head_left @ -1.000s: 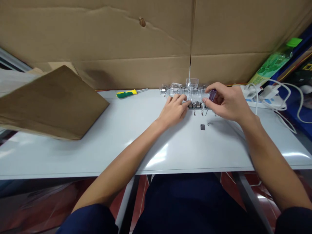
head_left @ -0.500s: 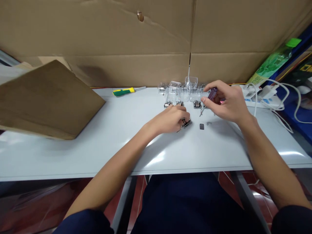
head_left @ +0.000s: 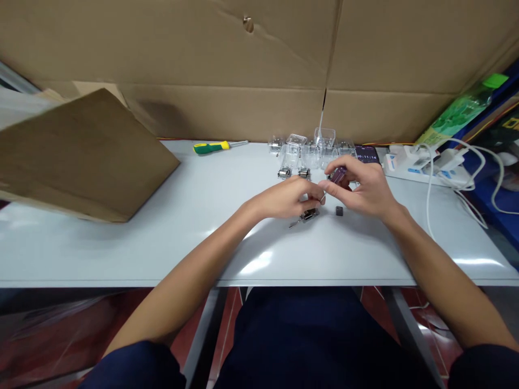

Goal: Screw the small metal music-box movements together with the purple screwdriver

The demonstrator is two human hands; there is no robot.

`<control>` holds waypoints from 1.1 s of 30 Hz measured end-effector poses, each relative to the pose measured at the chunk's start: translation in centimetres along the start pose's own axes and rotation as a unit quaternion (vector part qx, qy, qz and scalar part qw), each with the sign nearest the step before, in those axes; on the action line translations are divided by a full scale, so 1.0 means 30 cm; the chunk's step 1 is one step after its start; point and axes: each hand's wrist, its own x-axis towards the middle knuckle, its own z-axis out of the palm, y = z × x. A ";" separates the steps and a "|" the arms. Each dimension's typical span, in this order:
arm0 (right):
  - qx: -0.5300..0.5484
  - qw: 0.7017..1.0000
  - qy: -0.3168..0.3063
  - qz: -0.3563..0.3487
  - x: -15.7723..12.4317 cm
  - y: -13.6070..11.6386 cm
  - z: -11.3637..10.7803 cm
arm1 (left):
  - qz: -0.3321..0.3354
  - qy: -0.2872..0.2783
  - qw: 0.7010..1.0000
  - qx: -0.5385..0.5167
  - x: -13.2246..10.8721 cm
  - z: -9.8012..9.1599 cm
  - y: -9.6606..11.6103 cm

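Observation:
My right hand (head_left: pixel 359 189) grips a small purple-handled screwdriver (head_left: pixel 337 174), its thin shaft slanting down-left toward my left hand (head_left: pixel 286 197). The curled fingers of my left hand nearly meet that shaft tip, and whether they pinch something tiny is hidden. Beneath them, a metal hinge-like clasp (head_left: pixel 308 215) with a thin pin rests on the table. To its right lies a small dark square piece (head_left: pixel 339 211). Two similar metal clasps (head_left: pixel 284 172) stand farther back, in front of transparent plastic boxes (head_left: pixel 300 151).
The pale grey table (head_left: pixel 121 254) holds a green-and-yellow screwdriver (head_left: pixel 211 147) at the back and a phone (head_left: pixel 367 155) showing a timer. A brown cardboard sheet (head_left: pixel 81 156) overlaps the left side. A power strip (head_left: pixel 421 165) with white cables sits at back right.
My hands have moved closer together, with the screwdriver shifted left and down toward my left hand. The phone has come into view, and the clasp under my left hand stays nearby.

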 end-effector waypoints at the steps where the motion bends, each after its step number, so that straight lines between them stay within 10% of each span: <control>1: -0.002 1.000 -0.002 -0.007 -0.001 0.001 0.004 | -0.004 0.004 1.000 0.002 -0.001 0.004 -0.006; 33: -0.027 0.999 -0.024 0.035 -0.006 -0.047 0.024 | -0.008 0.006 0.999 -0.038 0.012 0.078 -0.023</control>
